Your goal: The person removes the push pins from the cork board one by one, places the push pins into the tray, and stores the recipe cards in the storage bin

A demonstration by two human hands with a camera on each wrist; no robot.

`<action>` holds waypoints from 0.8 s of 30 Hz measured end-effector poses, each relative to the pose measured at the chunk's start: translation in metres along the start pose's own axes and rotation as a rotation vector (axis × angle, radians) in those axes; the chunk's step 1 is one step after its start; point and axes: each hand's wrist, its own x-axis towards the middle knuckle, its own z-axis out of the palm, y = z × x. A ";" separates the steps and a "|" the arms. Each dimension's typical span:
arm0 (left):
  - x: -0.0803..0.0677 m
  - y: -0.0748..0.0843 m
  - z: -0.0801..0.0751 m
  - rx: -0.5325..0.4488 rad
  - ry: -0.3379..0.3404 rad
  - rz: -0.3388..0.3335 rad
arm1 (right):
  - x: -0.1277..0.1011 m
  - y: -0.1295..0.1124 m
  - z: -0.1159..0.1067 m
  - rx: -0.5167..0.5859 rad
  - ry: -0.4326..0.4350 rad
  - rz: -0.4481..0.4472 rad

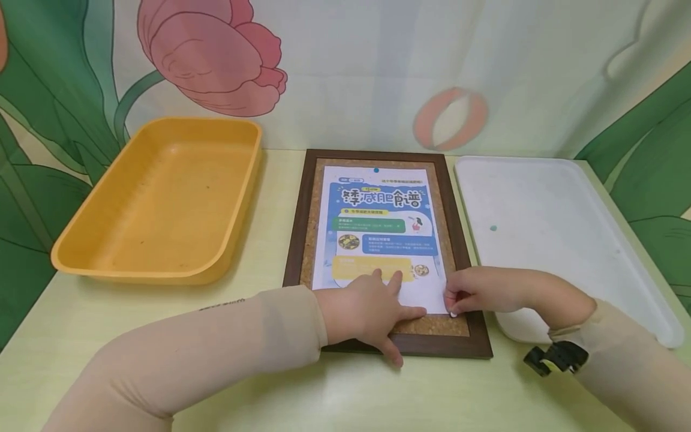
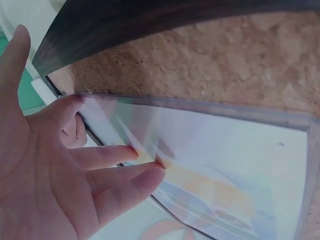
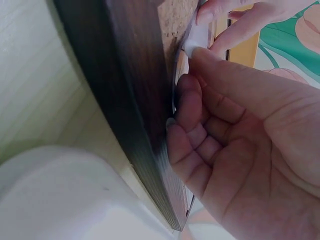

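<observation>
- Corkboard (image 1: 457, 327) in a dark wood frame lies flat on the pale table (image 1: 335, 396), between a yellow tray (image 1: 162, 198) on its left and a white tray (image 1: 545, 240) on its right; its long axis runs away from the person toward the flowered wall.
- Printed sheet (image 1: 378, 234) lies on the cork, long axis the same way, heading at the far end — a blue pin (image 1: 376, 170) sits at its top edge.
- Left hand (image 1: 372, 312): fingers straight and spread, pressing flat on the lower part of the sheet; one finger points toward the right hand, the thumb reaches over the near frame rail.
- Right hand (image 1: 477, 292): fingers curled, thumb and forefinger pinching a small white piece (image 3: 196, 39) at the sheet's near right corner — whether it is a pin head or the paper corner itself, cannot tell.
- Right wrist view: curled fingers rest against the inner edge of the frame.
- Small green dot (image 1: 492, 228) lies on the white tray, well apart from both hands.
</observation>
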 end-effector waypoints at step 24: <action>-0.001 -0.012 -0.004 -0.229 -0.040 0.045 | -0.002 0.013 -0.001 0.097 0.021 -0.042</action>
